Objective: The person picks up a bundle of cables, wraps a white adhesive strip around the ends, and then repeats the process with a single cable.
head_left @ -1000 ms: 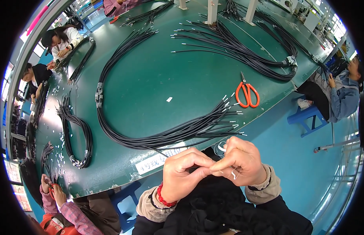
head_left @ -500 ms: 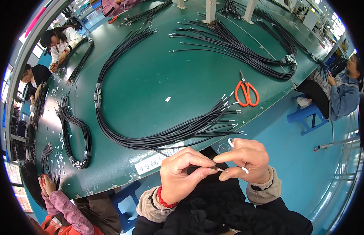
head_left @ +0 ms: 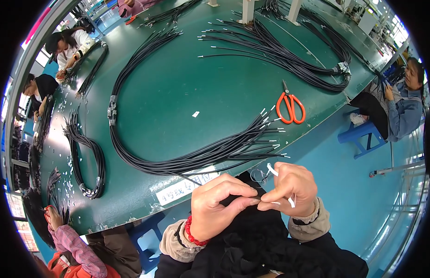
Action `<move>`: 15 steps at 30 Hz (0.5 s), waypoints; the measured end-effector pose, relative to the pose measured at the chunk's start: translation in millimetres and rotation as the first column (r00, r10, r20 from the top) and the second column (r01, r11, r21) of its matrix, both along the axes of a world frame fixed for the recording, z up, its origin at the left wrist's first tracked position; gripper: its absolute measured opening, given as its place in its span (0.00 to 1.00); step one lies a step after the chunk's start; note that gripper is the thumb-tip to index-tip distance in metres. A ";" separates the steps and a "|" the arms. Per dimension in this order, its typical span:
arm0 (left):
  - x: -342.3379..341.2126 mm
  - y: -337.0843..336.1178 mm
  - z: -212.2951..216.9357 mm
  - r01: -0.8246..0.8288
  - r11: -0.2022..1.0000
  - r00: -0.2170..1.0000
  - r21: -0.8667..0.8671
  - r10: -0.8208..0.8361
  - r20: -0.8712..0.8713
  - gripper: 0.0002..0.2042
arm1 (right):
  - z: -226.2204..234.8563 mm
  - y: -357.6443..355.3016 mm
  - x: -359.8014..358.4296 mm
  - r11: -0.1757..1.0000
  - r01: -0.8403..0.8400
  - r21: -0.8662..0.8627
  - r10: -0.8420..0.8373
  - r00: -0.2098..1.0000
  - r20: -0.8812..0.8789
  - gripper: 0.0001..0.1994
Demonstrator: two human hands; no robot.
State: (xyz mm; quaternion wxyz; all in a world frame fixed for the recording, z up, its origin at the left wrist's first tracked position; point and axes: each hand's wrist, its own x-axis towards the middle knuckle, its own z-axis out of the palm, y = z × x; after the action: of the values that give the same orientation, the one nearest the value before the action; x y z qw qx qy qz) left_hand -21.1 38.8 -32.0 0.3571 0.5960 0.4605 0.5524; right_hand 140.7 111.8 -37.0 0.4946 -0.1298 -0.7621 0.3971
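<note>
Since the frame half a second ago, your right thumb and forefinger, then spread, have come together beside the left fingertips; the cable bundles and scissors lie as they did.

Left hand: grip closed, thumb and forefinger pinching the dark end of a thin, round black cable. The cable leaves the bundle and passes behind your hand; its end sits between your two hands, just off the worktop's near edge.

Right hand: grip closed, fingers curled around a narrow, glossy white strip. White shows above the knuckles and by the palm; one piece or two, you cannot tell. Whether the pinch also has the cable tip is hidden. A fine, clear looped thread is beside this hand.

Green, smooth-topped worktop: a white, rectangular label with one row of dark characters lies at your near edge, partly covered by the curved bundle of black cables with white tips. Red-handled metal scissors lie just beyond those tips. A small white scrap lies inside the bundle's curve.
</note>
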 end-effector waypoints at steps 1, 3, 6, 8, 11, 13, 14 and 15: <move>-0.5 -0.1 -0.1 0.008 1.000 1.000 -0.003 -0.008 -0.011 0.08 | -0.8 0.0 -0.7 1.000 -0.010 -0.018 0.010 0.999 -0.031 0.09; -1.8 0.0 -1.1 0.011 1.000 1.000 0.003 -0.011 -0.010 0.08 | -2.0 -1.1 -0.5 1.000 -0.023 -0.017 0.023 1.000 -0.020 0.10; -3.3 0.6 -2.7 0.018 1.000 1.000 0.018 -0.017 -0.009 0.09 | -4.6 -1.5 -0.2 0.999 -0.049 -0.013 0.049 0.999 0.001 0.10; -2.9 1.4 -4.0 0.003 1.000 1.000 0.020 -0.002 -0.019 0.09 | -7.9 -0.1 -0.1 0.998 -0.063 -0.027 0.063 0.998 0.011 0.13; -2.3 1.7 -8.1 -0.008 1.000 1.000 0.023 0.009 -0.022 0.09 | -11.1 -3.8 4.6 0.990 -0.054 -0.133 0.059 0.997 0.039 0.16; -1.5 2.1 -11.4 -0.016 0.999 0.999 0.029 0.017 -0.030 0.10 | -12.8 -7.5 9.4 0.947 -0.014 -0.322 0.042 0.996 0.080 0.20; -1.0 2.4 -12.8 -0.017 1.000 0.999 0.027 0.017 -0.027 0.10 | -13.9 -6.6 11.1 0.946 -0.013 -0.324 0.043 0.996 0.083 0.20; -0.8 3.3 -13.5 -0.016 0.999 0.999 0.032 0.017 -0.034 0.10 | -14.6 -5.2 12.9 0.960 -0.016 -0.279 0.046 0.993 0.104 0.22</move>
State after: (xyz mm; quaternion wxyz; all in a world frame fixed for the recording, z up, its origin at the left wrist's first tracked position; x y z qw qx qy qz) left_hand -21.9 42.1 -45.5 0.3353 0.6071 0.4627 0.5522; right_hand 153.6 106.6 -51.6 0.4225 -0.2076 -0.7269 0.5001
